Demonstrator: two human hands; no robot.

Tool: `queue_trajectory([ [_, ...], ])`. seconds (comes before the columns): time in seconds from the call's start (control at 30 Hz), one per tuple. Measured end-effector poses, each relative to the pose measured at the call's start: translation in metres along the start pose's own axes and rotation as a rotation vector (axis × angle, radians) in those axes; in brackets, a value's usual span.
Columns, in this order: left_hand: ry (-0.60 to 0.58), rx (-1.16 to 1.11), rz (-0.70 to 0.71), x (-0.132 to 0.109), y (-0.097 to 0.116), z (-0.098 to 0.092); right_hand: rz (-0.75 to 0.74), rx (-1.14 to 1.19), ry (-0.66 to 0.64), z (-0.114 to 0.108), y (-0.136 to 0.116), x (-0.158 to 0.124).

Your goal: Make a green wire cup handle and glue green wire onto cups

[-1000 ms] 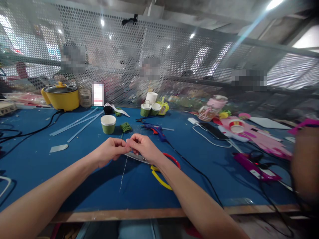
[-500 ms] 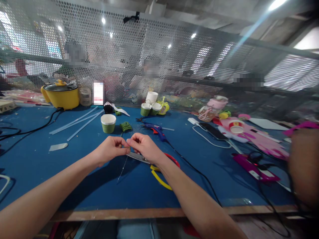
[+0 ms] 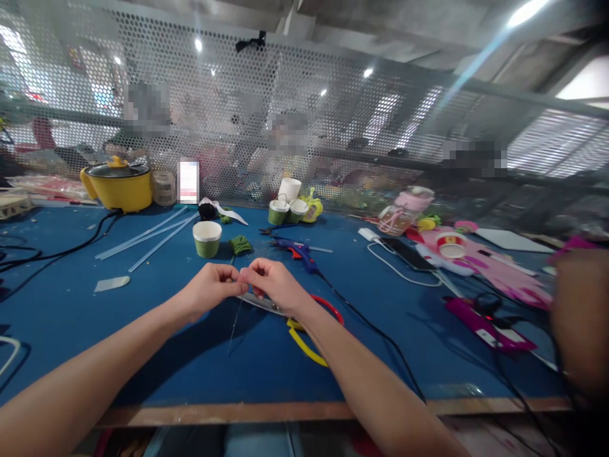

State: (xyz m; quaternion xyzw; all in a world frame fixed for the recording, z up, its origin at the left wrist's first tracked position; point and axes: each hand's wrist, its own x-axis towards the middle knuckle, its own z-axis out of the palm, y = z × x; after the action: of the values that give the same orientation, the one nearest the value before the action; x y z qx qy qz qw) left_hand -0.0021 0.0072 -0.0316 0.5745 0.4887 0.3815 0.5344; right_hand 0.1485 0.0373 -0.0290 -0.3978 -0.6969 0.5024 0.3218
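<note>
My left hand (image 3: 212,289) and my right hand (image 3: 272,285) meet above the table, thumbs and fingertips pinched together. From between them a thin wire-like strand (image 3: 234,327) hangs toward the table; its upper part is hidden by the fingers. Beneath my right hand and wrist lie scissors (image 3: 262,303) with red and yellow handles, blades toward the left. A bundle of green yarn (image 3: 240,245) lies just beyond my fingertips. To its left stands a small cup (image 3: 207,240), green outside with a white rim.
A blue glue gun (image 3: 295,249) with a black cord lies past my right hand, beside pliers (image 3: 276,230). Further back are green-wrapped cups (image 3: 278,212) and a yellow pot (image 3: 121,189). At right are a phone (image 3: 408,253), a purple power strip (image 3: 490,324) and another person's arm (image 3: 580,317).
Both hands stay pinched together, with only a slight shift of the fingertips. The hanging strand has swung a little and its lower end sits slightly further right.
</note>
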Motion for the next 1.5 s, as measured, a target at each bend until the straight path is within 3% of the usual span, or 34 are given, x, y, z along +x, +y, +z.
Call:
queue_trajectory([
  [0.1, -0.037, -0.093, -0.045, -0.001, 0.004, -0.001, -0.022, 0.153, -0.093, -0.002, 0.004, 0.002],
  [0.67, -0.008, 0.064, 0.017, -0.006, 0.009, 0.0, -0.003, -0.061, 0.031, 0.0, -0.001, -0.001],
  [0.93, -0.084, -0.073, -0.023, -0.004, 0.008, -0.003, -0.016, 0.189, -0.09, -0.001, 0.002, 0.001],
  [1.5, -0.062, 0.042, 0.005, -0.005, 0.008, -0.002, -0.017, -0.029, 0.025, 0.0, 0.0, 0.0],
])
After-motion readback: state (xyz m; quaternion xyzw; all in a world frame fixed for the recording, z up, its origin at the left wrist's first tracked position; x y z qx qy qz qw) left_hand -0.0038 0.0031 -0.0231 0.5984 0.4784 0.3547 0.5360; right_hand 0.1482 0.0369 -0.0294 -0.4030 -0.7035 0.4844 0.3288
